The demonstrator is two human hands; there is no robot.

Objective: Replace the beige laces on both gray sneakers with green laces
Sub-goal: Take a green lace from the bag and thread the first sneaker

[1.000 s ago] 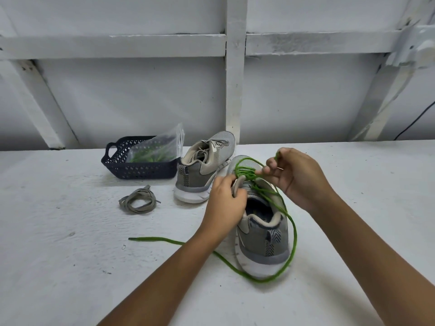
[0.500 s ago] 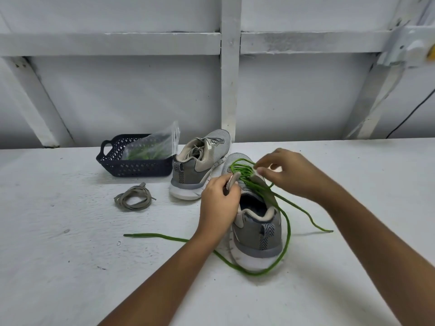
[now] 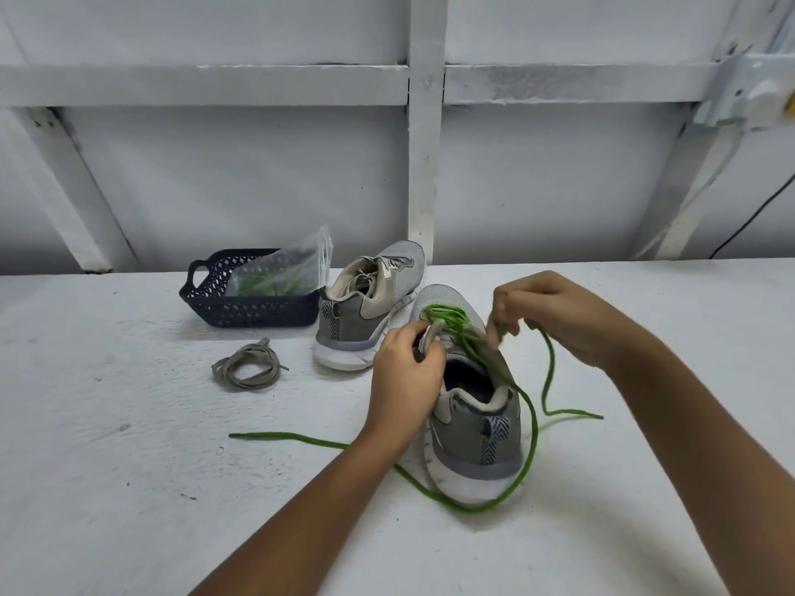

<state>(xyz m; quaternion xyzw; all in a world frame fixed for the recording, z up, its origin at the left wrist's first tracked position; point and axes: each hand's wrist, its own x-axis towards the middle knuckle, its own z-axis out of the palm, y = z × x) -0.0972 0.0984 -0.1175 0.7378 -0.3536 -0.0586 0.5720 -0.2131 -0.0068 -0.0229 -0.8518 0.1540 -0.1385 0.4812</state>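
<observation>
Near gray sneaker [image 3: 473, 428] upright on the white table [image 3: 129, 488], right of centre: heel toward the camera, toe pointing away at the wall, long axis running near to far. Threaded across the upper eyelets with one green lace [image 3: 449, 317], one tail looping round the heel and trailing off left over the table, the other rising to the right hand [image 3: 559, 316] and dropping to the table on the right. Tongue [image 3: 428, 337] lifted and pinched in the left hand [image 3: 404, 376], fingers curled round it, palm against the shoe's left flank. Right hand's fingers curled too, pinching the lace just right of the eyelets.

Just behind and to the left, a second gray sneaker [image 3: 365, 311] with beige laces in place, toe angled away and rightward, close beside the near one's toe. Further left, one loose coil of beige lace [image 3: 247, 369]. Behind that, one dark perforated basket [image 3: 258, 311] holding one clear bag [image 3: 279, 273] with green inside.

Two sneakers in all, and two hands, both over the near shoe and hiding part of its lacing.
</observation>
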